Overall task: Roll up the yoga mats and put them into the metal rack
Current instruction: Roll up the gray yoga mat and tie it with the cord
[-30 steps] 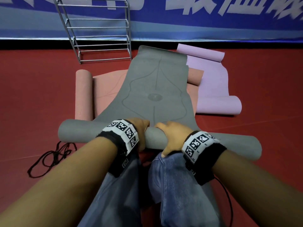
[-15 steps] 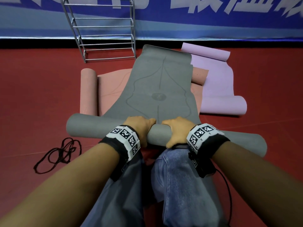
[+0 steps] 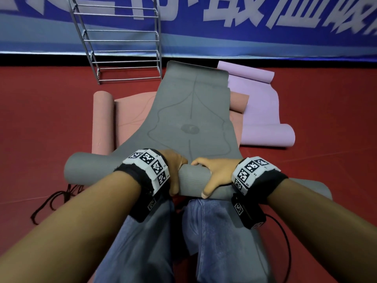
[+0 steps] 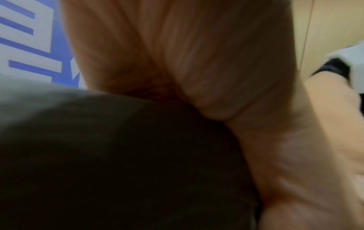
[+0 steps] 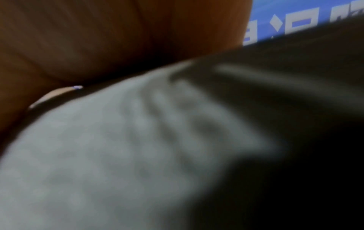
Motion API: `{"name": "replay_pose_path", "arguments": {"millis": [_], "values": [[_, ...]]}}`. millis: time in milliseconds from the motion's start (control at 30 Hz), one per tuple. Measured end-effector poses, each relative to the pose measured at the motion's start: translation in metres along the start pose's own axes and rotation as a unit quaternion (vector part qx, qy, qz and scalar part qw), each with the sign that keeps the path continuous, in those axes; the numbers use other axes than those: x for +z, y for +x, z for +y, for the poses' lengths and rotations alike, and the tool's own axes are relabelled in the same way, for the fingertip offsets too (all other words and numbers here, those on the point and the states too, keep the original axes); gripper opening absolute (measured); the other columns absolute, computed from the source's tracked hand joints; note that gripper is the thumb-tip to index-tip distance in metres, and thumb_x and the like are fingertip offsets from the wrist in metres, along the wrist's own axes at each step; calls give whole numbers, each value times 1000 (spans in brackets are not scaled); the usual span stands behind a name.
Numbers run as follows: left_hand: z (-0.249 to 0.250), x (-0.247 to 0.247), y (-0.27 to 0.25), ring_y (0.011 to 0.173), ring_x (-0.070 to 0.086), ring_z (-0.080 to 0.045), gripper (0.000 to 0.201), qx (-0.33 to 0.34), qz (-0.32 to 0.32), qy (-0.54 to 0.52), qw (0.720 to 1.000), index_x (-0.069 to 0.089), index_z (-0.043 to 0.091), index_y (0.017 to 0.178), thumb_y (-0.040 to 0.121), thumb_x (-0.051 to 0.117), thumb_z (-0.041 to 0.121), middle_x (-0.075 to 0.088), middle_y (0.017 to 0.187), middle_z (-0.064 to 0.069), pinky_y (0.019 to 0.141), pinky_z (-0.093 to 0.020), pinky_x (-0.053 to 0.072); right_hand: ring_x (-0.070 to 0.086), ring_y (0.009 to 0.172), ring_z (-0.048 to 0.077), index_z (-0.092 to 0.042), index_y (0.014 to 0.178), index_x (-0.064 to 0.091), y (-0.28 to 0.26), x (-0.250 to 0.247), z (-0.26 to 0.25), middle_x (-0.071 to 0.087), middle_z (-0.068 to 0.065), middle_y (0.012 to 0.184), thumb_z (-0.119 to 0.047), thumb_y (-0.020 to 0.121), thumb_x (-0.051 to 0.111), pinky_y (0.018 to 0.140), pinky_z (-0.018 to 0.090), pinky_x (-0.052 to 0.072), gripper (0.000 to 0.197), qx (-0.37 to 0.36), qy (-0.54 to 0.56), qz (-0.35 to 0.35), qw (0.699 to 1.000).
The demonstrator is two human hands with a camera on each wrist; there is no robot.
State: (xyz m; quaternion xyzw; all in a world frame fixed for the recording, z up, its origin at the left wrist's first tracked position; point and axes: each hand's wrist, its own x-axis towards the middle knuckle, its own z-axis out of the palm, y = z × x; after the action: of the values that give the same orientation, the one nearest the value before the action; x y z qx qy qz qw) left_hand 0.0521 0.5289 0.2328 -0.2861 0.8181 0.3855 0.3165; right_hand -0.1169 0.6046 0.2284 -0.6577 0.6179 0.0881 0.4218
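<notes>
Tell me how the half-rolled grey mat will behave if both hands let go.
The grey mat would probably spring partly open, since both the left hand and right hand grip its roll. It looks floppy, draping over the pink mat.

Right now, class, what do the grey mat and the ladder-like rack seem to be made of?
Grey yoga mat: probably soft rubber or foam, matt; it curls into a roll without creasing. Silver ladder-like rack: metal, likely steel rod; thin bars glint.
</notes>
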Motion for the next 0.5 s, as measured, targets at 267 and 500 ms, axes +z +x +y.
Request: {"name": "replay_pose_path", "arguments": {"millis": [267,500], "values": [[-6,-3,-6,80,71,-20,56,-69,56,-82,993,76,15,82,28,86,26,75,89,-9,83,-40,57,56,108,24,-34,145,26,0,3,-16,55,7,124,-30,58,87,94,37,49,106,-54,-105,61,991],[-3,10,-2,96,63,-19,78,-85,151,40,984,50,23,116,48,88,30,64,108,-1,86,-38,56,62,95,26,-35,140,29,10,17,-9,64,6,109,-26,54,89,83,40,55,105,-31,-122,87,988]]}}
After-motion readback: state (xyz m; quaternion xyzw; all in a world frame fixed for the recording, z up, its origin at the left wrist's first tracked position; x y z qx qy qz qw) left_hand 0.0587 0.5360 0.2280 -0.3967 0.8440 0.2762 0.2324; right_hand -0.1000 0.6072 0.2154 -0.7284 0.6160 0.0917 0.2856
